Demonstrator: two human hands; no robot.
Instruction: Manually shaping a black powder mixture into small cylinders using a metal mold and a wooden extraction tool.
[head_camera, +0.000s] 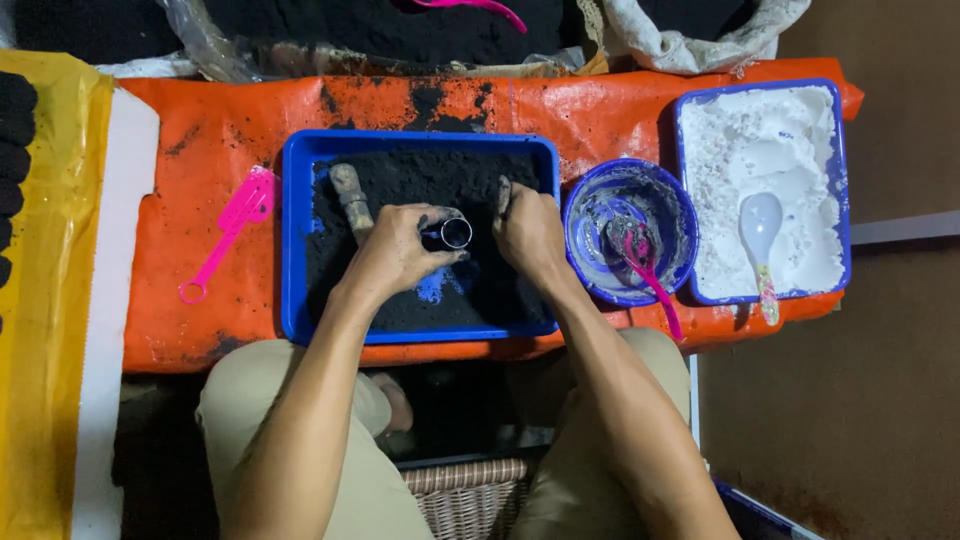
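While both hands work over the middle tray, entries run left to right across the frame. Far left: yellow sheet (45, 300) with dark round lumps (12, 140) at its upper-left edge; too cropped to say what they are. On the orange surface (200, 130), left of centre, a pink spatula (225, 235) lies unused, apart from the hands. Centre: blue tray (295, 250) holding black powder (420, 175), spread thin enough that bare blue shows through below the hands. A soiled stubby tool (350, 195) lies in the powder at upper left of the tray. Left hand (395, 250): fingers closed around a small metal cylinder (456, 233), open end toward the camera, held just above the powder at tray centre. Right hand (528, 228): fingers curled, blackened tips down at the powder beside the cylinder; whether they pinch anything, cannot tell. Right of tray: blue bowl (672, 215) with dark wet mix and a pink spoon (645, 270) standing in it. Far right: second blue tray (838, 180) of white powder (770, 150) with a white spoon (760, 225).

Judgement: cylinder filling appears under way, not finished; plenty of black powder left.
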